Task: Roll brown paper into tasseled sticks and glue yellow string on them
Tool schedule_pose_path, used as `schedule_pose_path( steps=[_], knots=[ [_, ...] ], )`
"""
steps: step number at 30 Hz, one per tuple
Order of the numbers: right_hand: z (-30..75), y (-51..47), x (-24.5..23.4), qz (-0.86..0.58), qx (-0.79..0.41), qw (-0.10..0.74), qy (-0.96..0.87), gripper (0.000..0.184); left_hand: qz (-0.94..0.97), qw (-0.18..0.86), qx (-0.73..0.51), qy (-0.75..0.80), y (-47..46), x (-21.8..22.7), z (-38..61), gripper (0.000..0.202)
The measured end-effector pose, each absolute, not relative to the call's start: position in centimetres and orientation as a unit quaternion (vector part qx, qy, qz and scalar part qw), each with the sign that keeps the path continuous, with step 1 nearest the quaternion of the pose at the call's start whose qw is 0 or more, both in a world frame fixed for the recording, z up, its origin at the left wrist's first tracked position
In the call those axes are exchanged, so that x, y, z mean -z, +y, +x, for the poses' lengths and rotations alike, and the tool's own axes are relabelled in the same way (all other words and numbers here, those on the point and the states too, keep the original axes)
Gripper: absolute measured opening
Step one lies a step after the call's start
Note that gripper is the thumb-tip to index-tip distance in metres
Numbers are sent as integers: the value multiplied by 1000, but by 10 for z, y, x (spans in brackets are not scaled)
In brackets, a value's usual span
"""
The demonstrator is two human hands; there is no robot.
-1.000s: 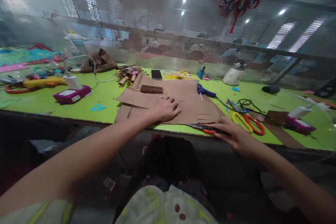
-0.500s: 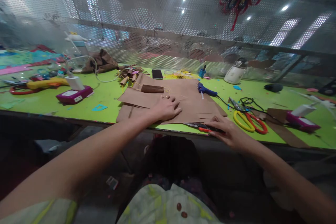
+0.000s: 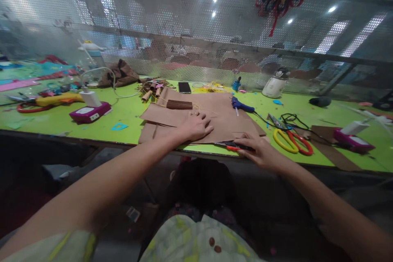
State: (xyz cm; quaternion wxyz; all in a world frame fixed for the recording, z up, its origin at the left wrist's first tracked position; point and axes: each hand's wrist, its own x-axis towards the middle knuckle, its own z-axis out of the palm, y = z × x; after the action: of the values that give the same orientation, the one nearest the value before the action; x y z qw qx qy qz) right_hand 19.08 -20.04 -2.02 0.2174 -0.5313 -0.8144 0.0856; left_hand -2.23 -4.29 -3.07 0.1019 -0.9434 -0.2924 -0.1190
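The right hand [image 3: 259,150] grips scissors [image 3: 233,148] (tip left, lengthwise along the near edge); left hand [image 3: 196,126] flat, fingers extended, on paper [image 3: 219,108].

Paper [image 3: 225,115] under left hand [image 3: 197,126] is coloured brown; scissors [image 3: 232,148] in right hand [image 3: 260,151], red and black. Glue gun [image 3: 244,106] beyond right hand: blue. Desk [image 3: 127,106] seen lime green. Shirt [image 3: 196,239] below hands: yellow-green checks.

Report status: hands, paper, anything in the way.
Left hand on brown paper. Right hand gripping black-and-red tool at paper's near edge. Brown bundle on paper; glue gun by right edge.
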Motion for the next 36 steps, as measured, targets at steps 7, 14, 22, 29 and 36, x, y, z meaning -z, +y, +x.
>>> schedule_pose_path(
  steps=[7,14,22,29,36],
  knots=[
    [193,-207,18,-518,-97,206,-824,32,-945,94,119,-288,-42,31,-24,37],
    [198,-214,21,-518,-105,216,-821,31,-946,85,113,-292,-43,30,-24,35],
    [174,-196,23,-504,-78,249,-824,27,-945,101,101,-294,-44,28,-24,36],
    [182,-206,24,-499,-96,227,-831,31,-945,107,105,-291,-44,29,-26,39],
    [180,-208,28,-515,-79,237,-820,29,-944,90,103,-300,-44,28,-24,39]
  ],
)
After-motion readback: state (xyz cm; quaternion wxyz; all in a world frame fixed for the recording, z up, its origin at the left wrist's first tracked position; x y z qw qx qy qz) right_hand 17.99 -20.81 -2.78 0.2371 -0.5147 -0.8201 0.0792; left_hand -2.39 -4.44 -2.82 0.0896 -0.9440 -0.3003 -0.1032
